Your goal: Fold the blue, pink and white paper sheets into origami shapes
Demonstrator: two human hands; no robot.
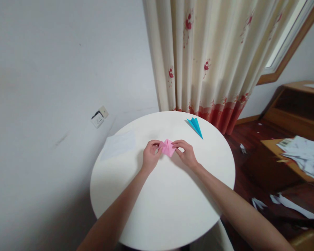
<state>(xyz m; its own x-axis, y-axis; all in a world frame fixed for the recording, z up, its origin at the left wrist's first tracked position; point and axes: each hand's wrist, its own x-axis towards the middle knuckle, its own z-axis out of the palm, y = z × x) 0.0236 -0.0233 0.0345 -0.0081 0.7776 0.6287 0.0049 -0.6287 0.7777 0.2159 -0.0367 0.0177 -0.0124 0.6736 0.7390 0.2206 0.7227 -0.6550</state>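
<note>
Pink folded paper (pixel 167 147) pinched between 2 hands on round white table (pixel 162 209).
Held at its left corner by left hand (pixel 151 156) fingers curled tight, at its right corner by right hand (pixel 186 153) fingertips pressed together; paper between both sets of fingers, low over tabletop. Blue folded paper (pixel 195 126) well apart, near curtain (pixel 206 59).

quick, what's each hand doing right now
Left hand: closed, fingers pinching the left edge of the folded pink paper piece.
Right hand: closed, fingers pinching its right edge.
</note>
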